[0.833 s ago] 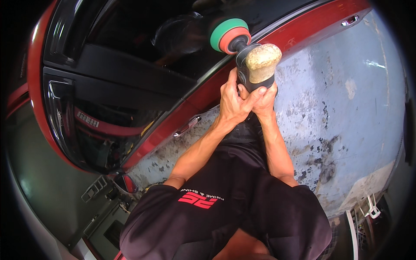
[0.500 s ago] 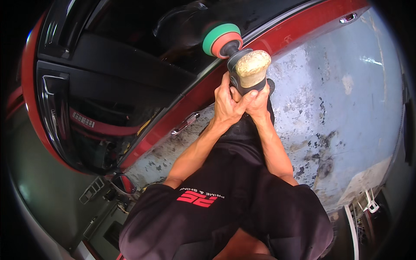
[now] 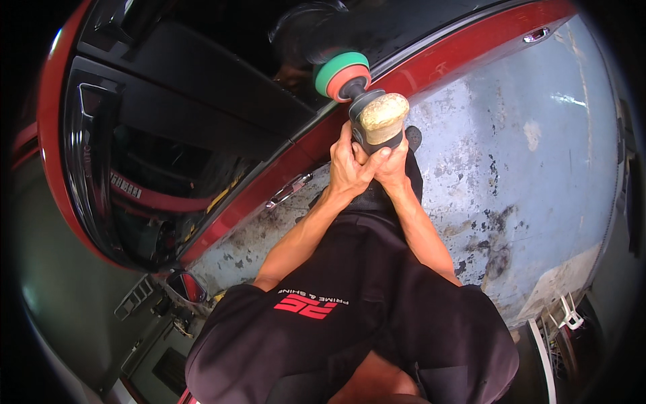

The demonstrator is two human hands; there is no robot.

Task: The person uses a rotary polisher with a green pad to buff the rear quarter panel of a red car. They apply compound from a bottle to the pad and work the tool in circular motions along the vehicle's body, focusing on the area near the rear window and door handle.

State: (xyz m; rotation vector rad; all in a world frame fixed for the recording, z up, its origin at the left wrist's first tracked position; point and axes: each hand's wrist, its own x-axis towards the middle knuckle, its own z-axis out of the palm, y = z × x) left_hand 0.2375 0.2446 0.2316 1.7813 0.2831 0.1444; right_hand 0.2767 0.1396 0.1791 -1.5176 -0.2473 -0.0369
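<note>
A handheld polisher is held out in front of me, its body dark grey. At its far end, a green foam pad on an orange backing is at the dark side window of a red car; whether it presses on the glass I cannot tell. The near end carries a worn, yellowish cap. My left hand wraps round the polisher body from the left, and my right hand closes round it from the right. The two hands touch just below the cap, which hides some fingertips.
The red car door has chrome handles, one of them left of my wrists. A side mirror sticks out at the lower left. Worn blue-grey floor lies to the right, with a white plastic chair at its edge.
The polisher and both hands sit slightly lower and farther left in the picture, the pad a little nearer me. The view of the car has shifted a bit too. The grip is the same.
</note>
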